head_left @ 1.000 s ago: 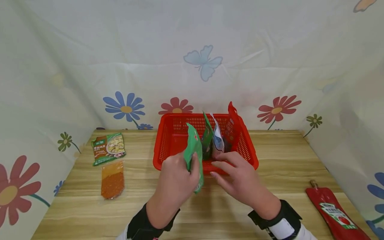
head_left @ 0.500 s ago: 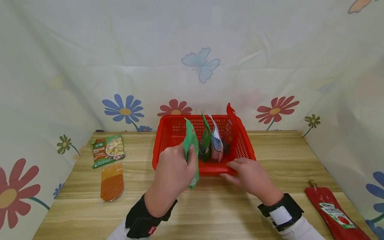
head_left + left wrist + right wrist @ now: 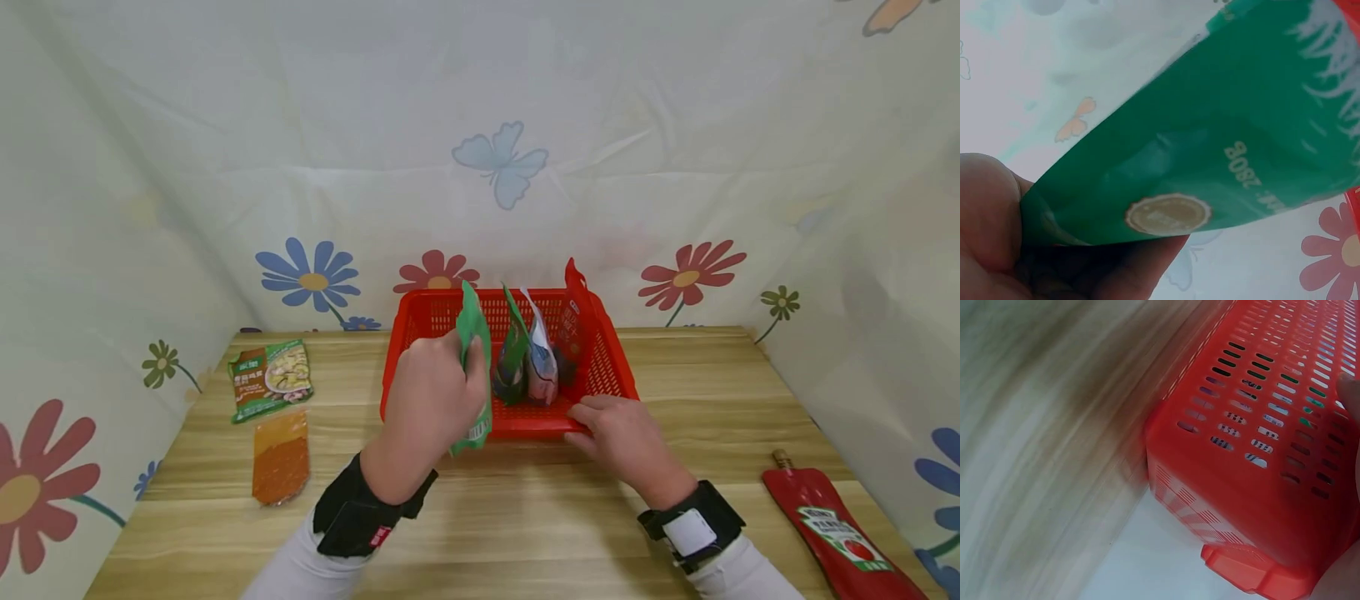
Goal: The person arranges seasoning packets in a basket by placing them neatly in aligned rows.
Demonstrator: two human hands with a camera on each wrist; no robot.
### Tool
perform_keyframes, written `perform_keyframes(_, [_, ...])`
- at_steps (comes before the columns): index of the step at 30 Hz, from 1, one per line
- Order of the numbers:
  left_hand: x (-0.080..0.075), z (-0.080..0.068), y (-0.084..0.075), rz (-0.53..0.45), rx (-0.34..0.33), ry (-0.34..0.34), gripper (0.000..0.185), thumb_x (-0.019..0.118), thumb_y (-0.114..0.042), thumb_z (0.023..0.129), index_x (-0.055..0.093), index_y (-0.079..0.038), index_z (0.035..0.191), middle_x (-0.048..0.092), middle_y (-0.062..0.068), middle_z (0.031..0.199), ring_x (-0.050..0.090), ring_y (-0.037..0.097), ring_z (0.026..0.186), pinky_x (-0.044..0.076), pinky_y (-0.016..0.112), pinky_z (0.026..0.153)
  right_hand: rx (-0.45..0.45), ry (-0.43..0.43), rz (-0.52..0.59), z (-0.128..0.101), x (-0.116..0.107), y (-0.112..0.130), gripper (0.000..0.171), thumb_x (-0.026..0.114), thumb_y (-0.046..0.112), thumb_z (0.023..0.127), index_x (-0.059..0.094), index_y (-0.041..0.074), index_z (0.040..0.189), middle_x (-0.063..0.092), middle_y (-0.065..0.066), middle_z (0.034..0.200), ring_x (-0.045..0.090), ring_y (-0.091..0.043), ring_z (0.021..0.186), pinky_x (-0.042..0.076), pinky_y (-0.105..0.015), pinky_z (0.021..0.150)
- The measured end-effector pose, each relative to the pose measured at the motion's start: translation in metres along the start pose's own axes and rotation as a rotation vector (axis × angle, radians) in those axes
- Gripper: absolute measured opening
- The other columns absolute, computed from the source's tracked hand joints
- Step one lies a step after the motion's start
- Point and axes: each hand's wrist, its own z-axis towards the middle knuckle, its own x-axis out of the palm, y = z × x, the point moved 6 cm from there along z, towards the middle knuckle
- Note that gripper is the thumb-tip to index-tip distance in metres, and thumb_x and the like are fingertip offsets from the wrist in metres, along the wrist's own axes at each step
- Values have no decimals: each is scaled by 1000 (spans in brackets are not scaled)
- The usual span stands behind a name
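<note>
My left hand [image 3: 429, 404] pinches a green packet [image 3: 476, 325] and holds it upright over the front left part of a red plastic basket [image 3: 525, 430]. In the left wrist view, printing with "280g" shows on the green packet [image 3: 1141, 175]. My right hand [image 3: 628, 437] grips the basket's near rim towards the right, thumb outside and fingers over the edge. Inside the basket stand a darker green packet [image 3: 513, 358], a white, blue and pink packet [image 3: 542, 368] and a tall red packet [image 3: 577, 321]. The right wrist view shows the basket's slotted wall [image 3: 1222, 481].
On the left of the wooden table [image 3: 517, 533] lie a green and brown seasoning packet [image 3: 270, 379] and a clear packet of orange-red sauce [image 3: 281, 458]. A red ketchup pouch [image 3: 836, 529] lies at the right. A flowered cloth [image 3: 360, 150] hangs behind the basket.
My left hand has moved forward with the green packet, further over the basket. My right hand has gone from beside the standing packets to the basket's near rim, right of centre.
</note>
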Motion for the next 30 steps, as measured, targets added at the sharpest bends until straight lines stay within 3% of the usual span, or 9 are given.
perform_keyframes(7, [5,23,2,47,-11,85,38,63,-22,100,53,-8,66,50,3,52,48,14,43,41,22,45,-21,-22,-2,-1,0,0,35,96,29,69,79,13,95,78,-2,89,73,-18,81,64,-40,79])
perform_keyframes(16, [24,59,20,131,-186,238,36,63,-27,100,59,-7,71,58,6,57,58,16,48,53,23,52,-18,-34,6,-1,-2,1,33,96,29,69,79,14,93,77,0,87,72,-16,79,64,-38,77])
perform_keyframes(21, [39,73,33,133,-234,297,28,63,-25,99,61,-5,79,63,8,64,63,19,52,55,26,51,-17,-43,9,-2,-1,1,33,96,30,68,79,13,91,76,0,85,71,-15,77,63,-37,75])
perform_keyframes(30, [63,101,57,181,-324,362,21,66,-25,96,61,-5,96,69,9,82,69,21,72,63,33,66,-14,-62,22,-1,0,-1,34,97,29,67,80,14,91,76,0,85,70,-15,77,63,-38,75])
